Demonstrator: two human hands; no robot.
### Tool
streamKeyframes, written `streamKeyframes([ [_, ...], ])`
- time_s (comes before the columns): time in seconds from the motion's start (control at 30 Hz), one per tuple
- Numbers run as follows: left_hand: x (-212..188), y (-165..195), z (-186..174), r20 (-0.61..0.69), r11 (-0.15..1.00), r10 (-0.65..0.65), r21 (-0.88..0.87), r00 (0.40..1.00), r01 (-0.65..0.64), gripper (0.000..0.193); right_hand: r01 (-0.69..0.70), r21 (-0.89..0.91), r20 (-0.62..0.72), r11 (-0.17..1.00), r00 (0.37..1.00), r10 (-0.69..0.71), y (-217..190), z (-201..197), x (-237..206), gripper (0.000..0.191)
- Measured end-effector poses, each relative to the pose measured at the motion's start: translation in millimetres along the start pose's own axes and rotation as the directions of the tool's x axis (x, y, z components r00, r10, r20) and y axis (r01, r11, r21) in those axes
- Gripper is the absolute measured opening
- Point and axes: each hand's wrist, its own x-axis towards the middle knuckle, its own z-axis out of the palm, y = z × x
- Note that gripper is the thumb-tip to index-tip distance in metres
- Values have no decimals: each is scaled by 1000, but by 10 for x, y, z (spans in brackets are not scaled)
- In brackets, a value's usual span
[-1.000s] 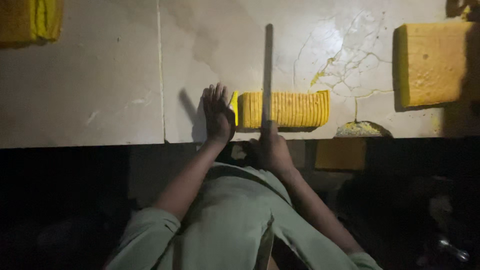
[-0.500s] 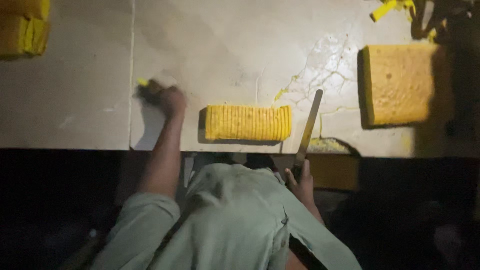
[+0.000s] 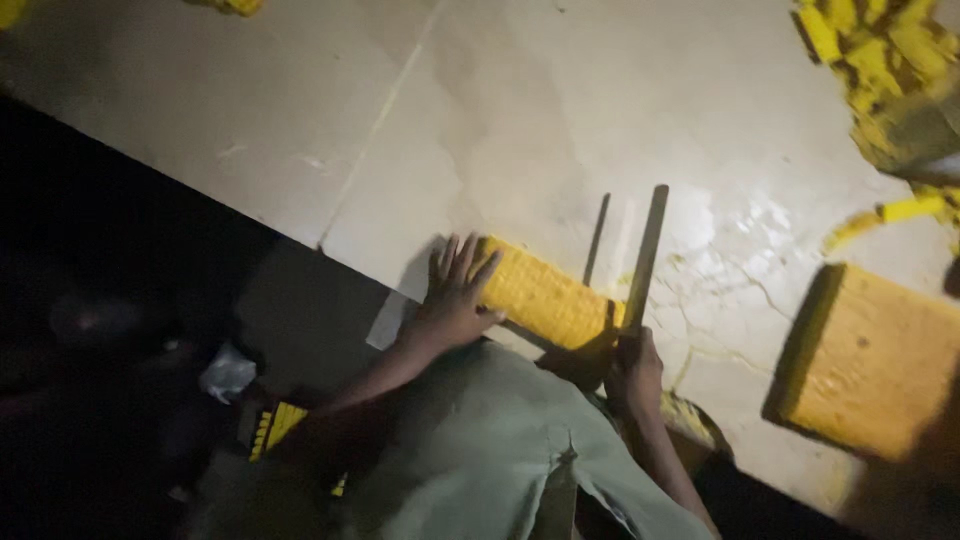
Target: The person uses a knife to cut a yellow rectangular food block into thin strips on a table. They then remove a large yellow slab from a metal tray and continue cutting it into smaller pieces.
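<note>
Surface: pale stone-like slab table point(image 3: 620, 110), seam running 12 to 7 o'clock, cracked wet patch near 3 o'clock; dark floor below its edge from 9 to 6 o'clock.
Torso: person's grey-green shirt point(image 3: 480, 450) at 6 o'clock, leaning against the table edge.
Big block: thick yellow sponge-like slab point(image 3: 880, 360) at 4 o'clock, lying flat, well apart from the hands.
Scrap pile: heap of yellow cut pieces point(image 3: 880, 70) at 1 o'clock, one loose strip point(image 3: 885, 217) trailing toward 3 o'clock.
Ribbed block: yellow ribbed block point(image 3: 545, 297) at centre, flat on the table near its edge, tilted so it runs 10 to 4 o'clock.
Blade: long flat knife point(image 3: 645, 255), standing from the right end of the ribbed block up toward 12 o'clock, its shadow just left of it.
Left hand: left hand point(image 3: 455, 290) fingers spread wide, palm down, pressing the left end of the ribbed block.
Right hand: right hand point(image 3: 632, 372) at 5 o'clock of the block, fist wrapped round the knife's lower end.
Small bits: yellow ridged piece point(image 3: 275, 425) low at 7 o'clock in the dark, off the table.
</note>
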Motion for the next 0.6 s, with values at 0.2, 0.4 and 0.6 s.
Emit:
streamKeyframes([
  [0.2, -134, -1013, 1, -57, 992, -62, -117, 996, 55, 106, -20, 81, 53, 997, 998, 16, -803, 382, 312, 30],
  [0.4, 836, -2369, -493, -193, 987, -39, -160, 980, 8, 109, -24, -8, 19, 1000, 1000, 24, -1888, 1060, 1312, 26],
  [0.6, 2114, -3726, -978, -256, 988, 83, -103, 963, -112, 118, 72, 174, 17, 982, 997, -76, -2659, 1649, 2790, 26],
])
